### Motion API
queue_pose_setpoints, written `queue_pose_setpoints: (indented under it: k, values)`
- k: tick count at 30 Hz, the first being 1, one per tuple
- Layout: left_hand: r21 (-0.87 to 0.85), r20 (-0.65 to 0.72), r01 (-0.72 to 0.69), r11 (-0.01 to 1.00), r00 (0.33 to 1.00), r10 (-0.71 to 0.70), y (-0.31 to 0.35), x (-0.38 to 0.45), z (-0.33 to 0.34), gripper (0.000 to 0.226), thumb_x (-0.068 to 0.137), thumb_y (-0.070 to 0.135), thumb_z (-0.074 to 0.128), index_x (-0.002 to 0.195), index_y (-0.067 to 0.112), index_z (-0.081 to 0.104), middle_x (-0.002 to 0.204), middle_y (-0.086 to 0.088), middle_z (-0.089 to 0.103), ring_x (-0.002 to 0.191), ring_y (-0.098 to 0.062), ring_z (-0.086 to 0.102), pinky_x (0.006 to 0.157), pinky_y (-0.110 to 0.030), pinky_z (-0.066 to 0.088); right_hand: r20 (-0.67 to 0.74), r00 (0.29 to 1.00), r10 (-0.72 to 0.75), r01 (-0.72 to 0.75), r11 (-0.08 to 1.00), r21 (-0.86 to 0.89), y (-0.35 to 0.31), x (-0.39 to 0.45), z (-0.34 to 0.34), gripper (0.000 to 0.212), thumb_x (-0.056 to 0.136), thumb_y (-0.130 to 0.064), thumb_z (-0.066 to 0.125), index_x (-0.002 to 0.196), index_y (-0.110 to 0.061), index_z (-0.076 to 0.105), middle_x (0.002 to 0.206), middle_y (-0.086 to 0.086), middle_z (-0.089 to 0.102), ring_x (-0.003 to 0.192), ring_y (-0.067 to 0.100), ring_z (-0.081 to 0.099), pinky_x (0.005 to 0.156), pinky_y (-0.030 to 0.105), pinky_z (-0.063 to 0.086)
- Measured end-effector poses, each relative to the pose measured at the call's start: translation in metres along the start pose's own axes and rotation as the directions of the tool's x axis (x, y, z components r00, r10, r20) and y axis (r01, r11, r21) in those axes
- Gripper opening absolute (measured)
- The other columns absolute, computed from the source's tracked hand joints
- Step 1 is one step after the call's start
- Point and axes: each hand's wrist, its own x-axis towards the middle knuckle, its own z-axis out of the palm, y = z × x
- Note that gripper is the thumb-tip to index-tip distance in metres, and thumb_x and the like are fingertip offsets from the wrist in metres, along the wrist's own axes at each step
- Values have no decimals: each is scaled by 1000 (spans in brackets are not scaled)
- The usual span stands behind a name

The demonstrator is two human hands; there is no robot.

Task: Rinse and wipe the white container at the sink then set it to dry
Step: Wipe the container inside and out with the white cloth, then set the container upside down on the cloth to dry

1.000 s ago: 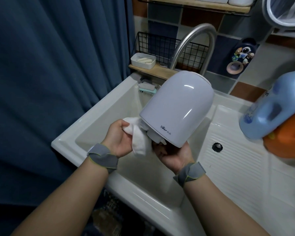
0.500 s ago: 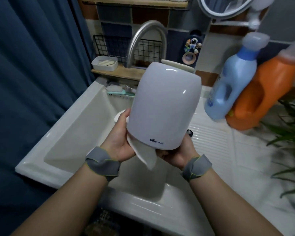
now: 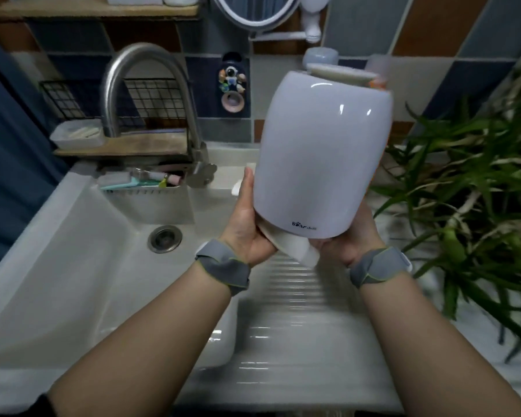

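The white container [image 3: 322,155] is a rounded glossy pot with a small logo near its lower edge. I hold it up, nearly upright, over the ribbed drainboard [image 3: 286,320] to the right of the sink basin [image 3: 82,266]. My left hand [image 3: 247,224] grips its lower left side and presses a white cloth [image 3: 295,246] against it. My right hand [image 3: 348,239] cups the container from below on the right. The cloth hangs out between my two hands.
A steel faucet [image 3: 127,85] arches over the basin, with a drain [image 3: 164,238] below it. A wooden shelf holds a soap dish [image 3: 77,136] and wire basket. A leafy plant [image 3: 469,188] crowds the right side. A round mirror [image 3: 254,10] hangs above.
The container has swung from tilted over the basin to nearly upright and has travelled right, over the drainboard. The view has turned right; the detergent bottles are now mostly hidden behind the container.
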Motion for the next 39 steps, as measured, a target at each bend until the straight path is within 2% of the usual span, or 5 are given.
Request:
queue_pose_setpoints:
  k: [4, 19, 25, 32, 39]
  values:
    - [-40, 57, 130, 991, 990, -127, -26, 32, -4, 81, 87, 82, 36, 131, 22, 67, 136, -10, 66, 123, -33, 62, 107, -52, 46, 20, 994, -106, 105, 993, 49, -22, -15, -21, 35, 96, -40, 51, 104, -17, 76, 110, 6, 73, 97, 28, 70, 94, 41, 51]
    - [278, -524, 278, 919, 846, -98, -72, 43, -52, 28, 98, 9, 43, 115, 5, 64, 105, -13, 70, 102, -32, 67, 92, -43, 56, -110, 991, -71, 96, 965, 242, 34, -7, -75, 51, 80, -53, 65, 121, -22, 68, 128, 6, 63, 114, 35, 57, 100, 47, 45]
    - [834, -492, 454, 312, 869, 50, -56, 14, -61, 43, 75, -2, 54, 116, 6, 61, 106, -20, 67, 95, -36, 63, 79, -39, 51, -118, 990, -82, 118, 933, 341, 38, 2, -74, 40, 84, -50, 55, 107, -21, 71, 95, 9, 76, 75, 34, 72, 66, 44, 60]
    - [795, -600, 602, 68, 798, -49, 1, 3, -85, 33, 94, 42, 63, 110, 14, 62, 103, -12, 71, 88, -24, 68, 83, -38, 58, -87, 993, -82, 111, 909, 403, 57, 1, -61, 39, 84, -52, 53, 104, -21, 67, 87, 9, 71, 60, 30, 67, 52, 35, 55]
    - [872, -129, 229, -432, 960, 249, 6, 53, -122, 68, 86, 14, 66, 149, 29, 45, 141, -20, 41, 131, -41, 42, 110, -38, 36, -162, 984, -72, 127, 926, 355, 62, -6, -68, 40, 82, -54, 53, 104, -23, 67, 97, 7, 68, 69, 31, 65, 57, 33, 53]
